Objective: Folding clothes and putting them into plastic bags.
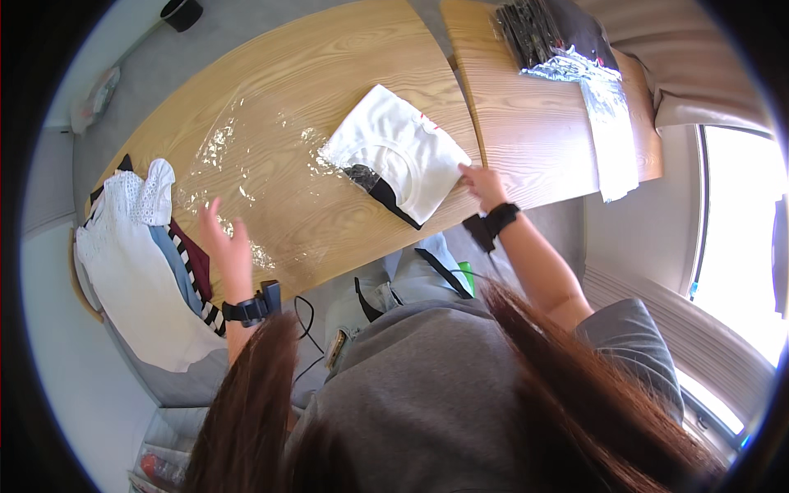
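Observation:
A folded white T-shirt [385, 135] with a round neckline lies on the wooden table in front of me. A black piece [393, 205] shows along its near left edge. My right hand [486, 186] is at the shirt's right corner, its thumb and fingers closed on the edge. To the left, a clear plastic bag [271, 172] lies flat and reaches the shirt's left side; the overlap is hard to make out. My left hand [226, 251] is raised over the bag's near left part, fingers apart and slightly blurred, with nothing in it. Each wrist wears a black band with a small device.
Several garments hang over the table's left end, a white one [136, 263] on top. On the right table [526, 131] lie dark packaged items [530, 37] and a stack of clear bags [610, 135]. A black cable [306, 329] hangs below the front edge.

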The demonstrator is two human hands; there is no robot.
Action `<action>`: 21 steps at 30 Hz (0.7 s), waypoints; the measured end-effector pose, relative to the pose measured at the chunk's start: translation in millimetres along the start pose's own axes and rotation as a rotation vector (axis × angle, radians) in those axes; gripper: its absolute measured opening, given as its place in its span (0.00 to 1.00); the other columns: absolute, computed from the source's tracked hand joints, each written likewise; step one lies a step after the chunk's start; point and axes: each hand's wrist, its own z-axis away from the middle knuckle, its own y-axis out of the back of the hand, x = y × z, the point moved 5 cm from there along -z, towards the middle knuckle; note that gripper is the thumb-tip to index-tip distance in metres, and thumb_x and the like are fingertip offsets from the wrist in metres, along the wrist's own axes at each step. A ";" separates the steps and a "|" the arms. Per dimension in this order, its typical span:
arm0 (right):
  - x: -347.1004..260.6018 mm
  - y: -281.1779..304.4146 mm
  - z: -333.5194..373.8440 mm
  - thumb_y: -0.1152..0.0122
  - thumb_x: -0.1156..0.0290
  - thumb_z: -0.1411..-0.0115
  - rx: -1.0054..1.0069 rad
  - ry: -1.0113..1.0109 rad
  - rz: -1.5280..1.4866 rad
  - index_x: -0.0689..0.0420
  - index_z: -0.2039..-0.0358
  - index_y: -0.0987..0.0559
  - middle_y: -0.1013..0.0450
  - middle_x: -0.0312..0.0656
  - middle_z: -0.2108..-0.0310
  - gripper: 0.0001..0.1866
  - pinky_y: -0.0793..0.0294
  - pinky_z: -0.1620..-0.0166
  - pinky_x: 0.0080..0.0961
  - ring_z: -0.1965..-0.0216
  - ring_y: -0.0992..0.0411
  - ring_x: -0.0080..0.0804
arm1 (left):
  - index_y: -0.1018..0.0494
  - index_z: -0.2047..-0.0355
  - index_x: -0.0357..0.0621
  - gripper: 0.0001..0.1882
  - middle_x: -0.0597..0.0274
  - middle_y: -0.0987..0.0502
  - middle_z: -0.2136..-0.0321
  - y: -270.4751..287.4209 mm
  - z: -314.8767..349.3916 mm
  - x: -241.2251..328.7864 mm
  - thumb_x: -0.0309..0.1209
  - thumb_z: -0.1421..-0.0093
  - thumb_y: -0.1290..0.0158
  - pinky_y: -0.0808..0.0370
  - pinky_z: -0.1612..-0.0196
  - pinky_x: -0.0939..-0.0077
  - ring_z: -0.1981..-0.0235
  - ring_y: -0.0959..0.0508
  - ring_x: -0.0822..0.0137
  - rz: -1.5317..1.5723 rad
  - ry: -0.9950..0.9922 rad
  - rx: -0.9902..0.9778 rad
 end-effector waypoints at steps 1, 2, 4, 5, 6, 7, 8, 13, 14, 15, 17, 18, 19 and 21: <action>15.7 -12.5 19.5 0.33 0.60 0.50 0.019 -0.152 -0.284 0.57 0.73 0.25 0.30 0.35 0.76 0.15 0.36 0.77 0.18 0.78 0.34 0.22 | 0.35 0.48 0.44 0.25 0.45 0.39 0.43 -9.9 -4.0 34.2 0.24 0.48 0.49 0.48 0.38 0.55 0.40 0.43 0.47 0.089 -0.082 -0.072; 27.9 -25.3 27.1 0.34 0.62 0.48 -0.127 -0.300 -0.521 0.57 0.69 0.25 0.28 0.36 0.74 0.13 0.33 0.73 0.20 0.75 0.31 0.25 | 0.35 0.48 0.44 0.24 0.46 0.38 0.44 -21.4 -8.8 64.7 0.25 0.47 0.49 0.47 0.39 0.56 0.40 0.42 0.48 0.127 -0.146 -0.111; 22.7 -59.2 50.4 0.35 0.63 0.47 -0.103 -0.351 -0.696 0.59 0.66 0.25 0.28 0.38 0.71 0.14 0.31 0.69 0.20 0.72 0.30 0.27 | 0.35 0.49 0.43 0.23 0.46 0.35 0.46 -48.1 -15.2 106.4 0.26 0.46 0.49 0.45 0.40 0.57 0.43 0.38 0.48 0.172 -0.263 -0.155; 19.4 -68.7 55.5 0.35 0.63 0.47 -0.103 -0.350 -0.707 0.59 0.66 0.25 0.28 0.38 0.71 0.14 0.31 0.69 0.20 0.72 0.30 0.27 | 0.35 0.49 0.42 0.23 0.46 0.35 0.47 -72.5 -20.3 117.4 0.24 0.47 0.48 0.43 0.41 0.57 0.44 0.37 0.49 0.245 -0.306 -0.189; 14.1 -76.0 57.7 0.35 0.64 0.48 -0.102 -0.344 -0.744 0.59 0.64 0.26 0.27 0.38 0.69 0.15 0.31 0.67 0.21 0.70 0.29 0.29 | 0.35 0.49 0.39 0.24 0.45 0.33 0.49 -94.7 -27.7 129.2 0.23 0.49 0.47 0.40 0.43 0.58 0.46 0.35 0.48 0.239 -0.356 -0.177; 7.0 -86.4 59.8 0.35 0.64 0.48 -0.113 -0.338 -0.777 0.60 0.63 0.26 0.27 0.39 0.68 0.16 0.31 0.64 0.21 0.69 0.28 0.30 | 0.35 0.51 0.37 0.23 0.46 0.30 0.53 -116.3 -35.9 131.9 0.25 0.50 0.46 0.38 0.45 0.57 0.49 0.33 0.47 0.211 -0.361 -0.198; 2.4 -93.9 63.1 0.35 0.64 0.48 -0.117 -0.335 -0.786 0.60 0.63 0.26 0.27 0.39 0.68 0.16 0.31 0.64 0.21 0.69 0.28 0.30 | 0.34 0.51 0.37 0.25 0.45 0.28 0.56 -140.4 -44.6 132.2 0.28 0.51 0.44 0.36 0.48 0.58 0.53 0.31 0.48 0.108 -0.388 -0.189; -4.5 -61.0 65.9 0.41 0.67 0.47 0.010 -0.110 -0.699 0.63 0.60 0.27 0.27 0.39 0.66 0.17 0.31 0.64 0.23 0.68 0.29 0.29 | 0.31 0.61 0.38 0.24 0.47 0.27 0.61 -208.1 -63.4 163.6 0.39 0.54 0.38 0.31 0.53 0.58 0.56 0.28 0.51 -0.383 -0.200 -0.396; -9.4 -50.0 68.9 0.42 0.68 0.47 0.069 -0.024 -0.760 0.63 0.59 0.28 0.28 0.39 0.66 0.17 0.31 0.64 0.24 0.68 0.30 0.29 | 0.31 0.61 0.38 0.24 0.47 0.27 0.61 -213.2 -62.9 169.6 0.39 0.54 0.38 0.31 0.53 0.58 0.56 0.28 0.51 -0.382 -0.214 -0.403; -0.7 -37.9 56.4 0.43 0.70 0.47 0.122 0.087 -0.763 0.62 0.58 0.28 0.28 0.39 0.66 0.16 0.30 0.63 0.24 0.67 0.30 0.28 | 0.31 0.63 0.39 0.24 0.48 0.27 0.61 -219.7 -60.9 171.9 0.41 0.54 0.37 0.30 0.54 0.59 0.57 0.28 0.52 -0.396 -0.198 -0.475; 3.0 -10.2 55.4 0.45 0.71 0.46 0.185 0.205 -0.732 0.63 0.57 0.29 0.28 0.40 0.66 0.16 0.29 0.62 0.25 0.66 0.30 0.27 | 0.30 0.67 0.39 0.24 0.48 0.25 0.65 -226.3 -50.9 176.6 0.44 0.56 0.36 0.28 0.59 0.58 0.61 0.25 0.52 -0.375 -0.220 -0.516; 4.4 1.8 54.3 0.46 0.71 0.45 0.242 0.259 -0.679 0.63 0.57 0.30 0.28 0.40 0.66 0.15 0.29 0.62 0.25 0.66 0.30 0.27 | 0.30 0.67 0.39 0.24 0.48 0.25 0.65 -230.4 -45.8 179.7 0.44 0.56 0.36 0.28 0.59 0.58 0.61 0.25 0.52 -0.376 -0.230 -0.526; 9.1 13.2 52.6 0.44 0.70 0.45 0.255 0.256 -0.638 0.63 0.54 0.33 0.28 0.42 0.63 0.19 0.29 0.61 0.26 0.64 0.30 0.28 | 0.30 0.67 0.39 0.24 0.48 0.24 0.66 -236.0 -41.3 185.3 0.43 0.55 0.37 0.28 0.60 0.57 0.63 0.24 0.51 -0.381 -0.191 -0.547; 20.1 27.0 47.7 0.43 0.70 0.45 0.274 0.216 -0.564 0.63 0.53 0.35 0.29 0.43 0.61 0.21 0.29 0.60 0.26 0.63 0.30 0.29 | 0.30 0.66 0.37 0.24 0.46 0.23 0.71 -240.7 -29.2 196.7 0.44 0.53 0.39 0.27 0.64 0.56 0.67 0.23 0.48 -0.316 -0.176 -0.524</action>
